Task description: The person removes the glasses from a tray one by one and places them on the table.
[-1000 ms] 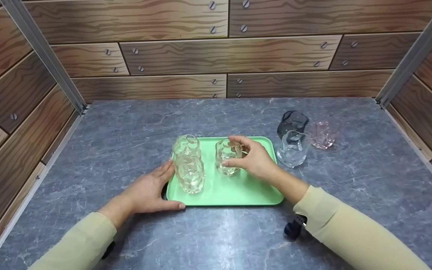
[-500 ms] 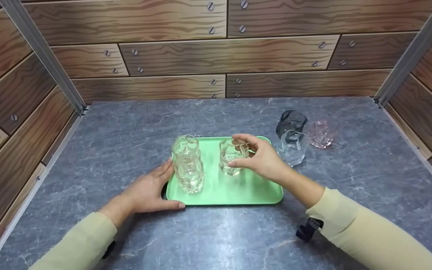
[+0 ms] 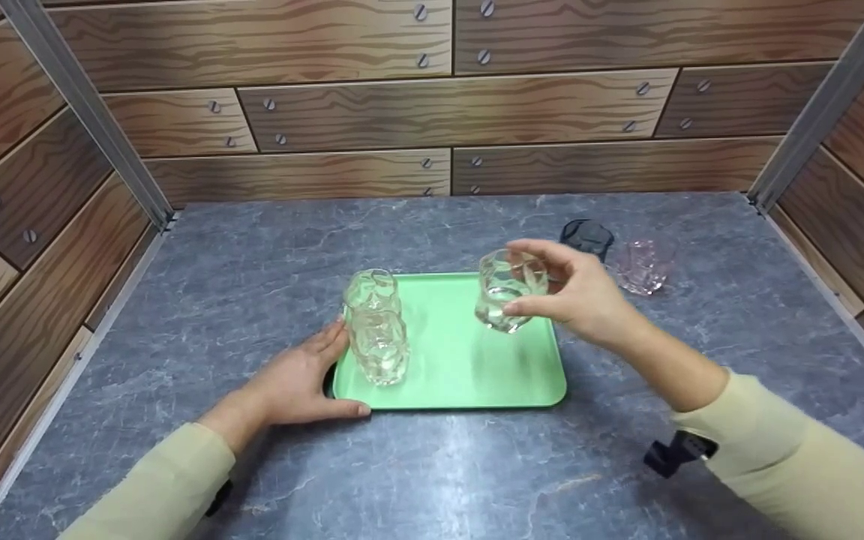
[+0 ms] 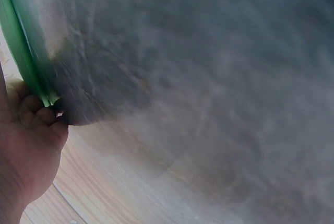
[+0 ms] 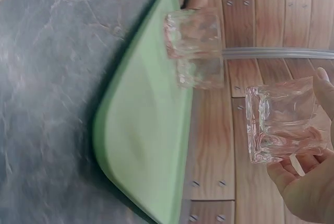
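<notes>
My right hand [image 3: 589, 300] grips a clear faceted drinking glass [image 3: 505, 300] between thumb and fingers, held above the right part of a green tray [image 3: 477, 375]. In the right wrist view this glass [image 5: 282, 122] is seen apart from the tray. At the tray's near left corner, my left hand [image 3: 293, 382] holds the edge, thumb along the front and fingers along the left side. The left wrist view has those fingers [image 4: 44, 114] against the green rim. On the tray's left side stand two clear glasses, one nearer [image 3: 381, 356] and one behind it [image 3: 372, 289].
Beyond the right hand, a dark smoky glass [image 3: 588, 238] and a pale pink glass [image 3: 643, 266] stand on the grey marbled table [image 3: 252, 247]. Wood-patterned panels [image 3: 447, 109] enclose the back and sides.
My right hand has lifted the clear glass off the tray and moved it rightward. It now hides the clear glass on the table at right. The left hand and tray have stayed put.
</notes>
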The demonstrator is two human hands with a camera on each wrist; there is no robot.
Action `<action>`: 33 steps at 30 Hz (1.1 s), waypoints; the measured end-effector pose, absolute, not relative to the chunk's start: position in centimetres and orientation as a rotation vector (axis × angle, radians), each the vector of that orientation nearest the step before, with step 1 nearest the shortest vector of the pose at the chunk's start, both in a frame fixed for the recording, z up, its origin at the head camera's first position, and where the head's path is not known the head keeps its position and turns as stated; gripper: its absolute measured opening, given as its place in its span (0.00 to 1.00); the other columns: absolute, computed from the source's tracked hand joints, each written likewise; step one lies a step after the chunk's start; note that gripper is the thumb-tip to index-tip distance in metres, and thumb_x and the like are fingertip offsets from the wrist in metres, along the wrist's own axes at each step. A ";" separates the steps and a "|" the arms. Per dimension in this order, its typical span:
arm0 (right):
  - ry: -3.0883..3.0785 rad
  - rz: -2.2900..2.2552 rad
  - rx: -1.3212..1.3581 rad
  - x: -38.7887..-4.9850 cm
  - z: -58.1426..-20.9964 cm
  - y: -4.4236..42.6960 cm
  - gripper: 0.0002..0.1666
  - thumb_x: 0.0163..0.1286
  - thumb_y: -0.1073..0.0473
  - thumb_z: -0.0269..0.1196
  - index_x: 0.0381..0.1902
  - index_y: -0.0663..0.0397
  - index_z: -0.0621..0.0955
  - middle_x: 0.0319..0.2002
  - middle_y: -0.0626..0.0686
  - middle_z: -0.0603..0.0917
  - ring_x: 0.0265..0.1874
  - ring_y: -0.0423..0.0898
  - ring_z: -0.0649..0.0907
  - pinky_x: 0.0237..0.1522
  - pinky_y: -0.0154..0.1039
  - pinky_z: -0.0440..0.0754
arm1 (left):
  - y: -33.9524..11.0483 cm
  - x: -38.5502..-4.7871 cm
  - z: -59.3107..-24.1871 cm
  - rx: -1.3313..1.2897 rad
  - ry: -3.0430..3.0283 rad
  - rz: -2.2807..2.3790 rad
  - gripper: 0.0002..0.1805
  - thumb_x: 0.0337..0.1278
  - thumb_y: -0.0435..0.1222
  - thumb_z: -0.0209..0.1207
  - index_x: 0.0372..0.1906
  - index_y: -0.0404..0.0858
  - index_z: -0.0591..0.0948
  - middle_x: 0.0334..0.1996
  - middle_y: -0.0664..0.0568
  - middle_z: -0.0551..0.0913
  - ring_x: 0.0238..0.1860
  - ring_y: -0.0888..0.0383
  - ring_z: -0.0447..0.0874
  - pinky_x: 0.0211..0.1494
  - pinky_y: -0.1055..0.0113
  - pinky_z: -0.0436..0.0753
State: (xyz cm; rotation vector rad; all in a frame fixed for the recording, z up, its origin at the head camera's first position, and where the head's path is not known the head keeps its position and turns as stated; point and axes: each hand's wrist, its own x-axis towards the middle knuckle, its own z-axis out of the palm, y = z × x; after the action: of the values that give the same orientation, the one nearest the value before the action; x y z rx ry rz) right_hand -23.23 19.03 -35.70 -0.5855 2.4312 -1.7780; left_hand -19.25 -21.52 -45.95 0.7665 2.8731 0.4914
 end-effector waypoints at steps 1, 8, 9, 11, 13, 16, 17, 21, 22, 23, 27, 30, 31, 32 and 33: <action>2.445 -1.773 -0.589 -23.2 -35.4 19.3 0.48 0.53 0.64 0.84 0.72 0.56 0.78 0.61 0.57 0.85 0.56 0.55 0.85 0.53 0.38 0.88 | -21.5 -19.3 -46.0 0.765 2.873 0.490 0.71 0.51 0.78 0.62 0.84 0.32 0.54 0.84 0.35 0.48 0.83 0.37 0.50 0.81 0.42 0.61; 2.507 -1.766 -0.589 -22.9 -33.5 21.6 0.48 0.54 0.66 0.83 0.73 0.56 0.77 0.61 0.58 0.85 0.55 0.52 0.86 0.53 0.37 0.88 | -21.6 -19.4 -46.1 0.743 2.869 0.489 0.72 0.50 0.79 0.62 0.85 0.32 0.54 0.85 0.36 0.48 0.83 0.38 0.49 0.81 0.43 0.60; 2.514 -1.766 -0.591 -22.9 -33.2 22.0 0.48 0.55 0.66 0.83 0.73 0.56 0.77 0.61 0.59 0.85 0.54 0.52 0.87 0.53 0.38 0.88 | -21.7 -19.4 -46.1 0.741 2.871 0.488 0.72 0.50 0.79 0.62 0.85 0.32 0.54 0.84 0.36 0.48 0.83 0.38 0.49 0.82 0.43 0.59; 2.531 -1.763 -0.603 -22.9 -32.9 22.8 0.48 0.55 0.66 0.82 0.73 0.56 0.77 0.62 0.59 0.85 0.54 0.51 0.87 0.51 0.38 0.89 | -21.7 -19.5 -46.1 0.739 2.873 0.488 0.72 0.50 0.79 0.62 0.84 0.32 0.54 0.85 0.36 0.48 0.83 0.38 0.49 0.82 0.43 0.59; 2.557 -1.750 -0.623 -23.0 -32.7 23.7 0.47 0.56 0.67 0.82 0.73 0.57 0.77 0.61 0.59 0.85 0.54 0.51 0.87 0.50 0.37 0.89 | -21.7 -19.5 -46.1 0.738 2.874 0.488 0.72 0.50 0.79 0.62 0.85 0.32 0.54 0.85 0.36 0.48 0.83 0.38 0.49 0.82 0.43 0.59; 2.616 -1.700 -0.639 -23.0 -32.5 25.2 0.47 0.56 0.67 0.82 0.73 0.56 0.77 0.59 0.58 0.86 0.51 0.50 0.87 0.48 0.34 0.89 | -21.7 -19.4 -46.0 0.747 2.875 0.489 0.72 0.50 0.79 0.62 0.84 0.32 0.54 0.84 0.35 0.48 0.83 0.37 0.49 0.81 0.43 0.59; 2.637 -1.678 -0.636 -23.0 -32.5 25.7 0.46 0.57 0.66 0.82 0.73 0.56 0.77 0.58 0.58 0.86 0.50 0.50 0.87 0.47 0.33 0.88 | -21.7 -19.4 -46.0 0.754 2.877 0.489 0.72 0.50 0.79 0.62 0.84 0.32 0.54 0.84 0.35 0.48 0.83 0.37 0.49 0.81 0.43 0.60; 2.687 -1.613 -0.608 -22.9 -32.5 27.8 0.46 0.58 0.65 0.81 0.74 0.54 0.77 0.56 0.55 0.87 0.48 0.47 0.87 0.43 0.33 0.88 | -21.7 -19.3 -46.0 0.776 2.885 0.481 0.71 0.51 0.78 0.62 0.84 0.32 0.55 0.84 0.35 0.49 0.83 0.37 0.51 0.81 0.42 0.60; 2.696 -1.600 -0.606 -22.9 -32.6 28.3 0.46 0.58 0.66 0.81 0.74 0.54 0.77 0.56 0.55 0.87 0.49 0.46 0.87 0.43 0.33 0.88 | -21.7 -19.3 -46.0 0.780 2.886 0.480 0.71 0.51 0.78 0.62 0.84 0.32 0.55 0.84 0.35 0.49 0.83 0.37 0.51 0.81 0.42 0.61; 2.699 -1.595 -0.595 -22.9 -32.6 28.8 0.46 0.59 0.66 0.81 0.74 0.54 0.77 0.56 0.54 0.87 0.50 0.45 0.87 0.43 0.33 0.88 | -21.7 -19.3 -46.0 0.780 2.887 0.480 0.71 0.51 0.78 0.62 0.84 0.32 0.55 0.84 0.35 0.49 0.83 0.37 0.51 0.81 0.42 0.61; 2.715 -1.571 -0.581 -22.7 -32.7 30.8 0.45 0.60 0.68 0.80 0.75 0.54 0.76 0.57 0.52 0.88 0.52 0.44 0.87 0.46 0.33 0.88 | -21.7 -19.3 -46.0 0.774 2.880 0.484 0.71 0.51 0.78 0.61 0.84 0.32 0.55 0.84 0.35 0.48 0.83 0.36 0.50 0.81 0.41 0.61; 2.728 -1.555 -0.588 -22.7 -32.9 32.3 0.45 0.61 0.69 0.79 0.75 0.55 0.75 0.57 0.51 0.88 0.51 0.43 0.87 0.45 0.33 0.88 | -21.6 -19.3 -46.0 0.773 2.877 0.485 0.71 0.51 0.78 0.61 0.84 0.32 0.55 0.84 0.35 0.48 0.83 0.36 0.50 0.80 0.41 0.61; 2.733 -1.555 -0.590 -22.7 -33.0 32.7 0.45 0.61 0.70 0.78 0.75 0.54 0.75 0.57 0.50 0.88 0.51 0.43 0.87 0.45 0.32 0.88 | -21.6 -19.3 -46.0 0.772 2.877 0.486 0.71 0.51 0.78 0.62 0.84 0.32 0.55 0.84 0.35 0.48 0.83 0.36 0.50 0.80 0.41 0.62; 2.734 -1.559 -0.588 -22.7 -33.1 33.1 0.45 0.61 0.70 0.78 0.75 0.54 0.75 0.57 0.50 0.88 0.51 0.42 0.87 0.44 0.32 0.88 | -21.6 -19.3 -46.0 0.770 2.878 0.483 0.71 0.51 0.78 0.62 0.84 0.32 0.55 0.84 0.35 0.48 0.83 0.36 0.50 0.80 0.41 0.62; 2.735 -1.564 -0.582 -22.8 -33.2 33.5 0.45 0.61 0.71 0.78 0.75 0.54 0.76 0.57 0.49 0.88 0.52 0.42 0.87 0.45 0.32 0.88 | -21.6 -19.3 -46.0 0.768 2.878 0.481 0.71 0.51 0.78 0.61 0.84 0.32 0.55 0.84 0.35 0.48 0.83 0.36 0.50 0.80 0.42 0.61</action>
State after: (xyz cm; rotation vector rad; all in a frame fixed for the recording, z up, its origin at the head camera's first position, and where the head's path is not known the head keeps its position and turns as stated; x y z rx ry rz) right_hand -22.80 33.53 -33.23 -0.5821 2.7352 -1.5639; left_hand -19.26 -21.59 -45.98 0.7682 2.8784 0.4807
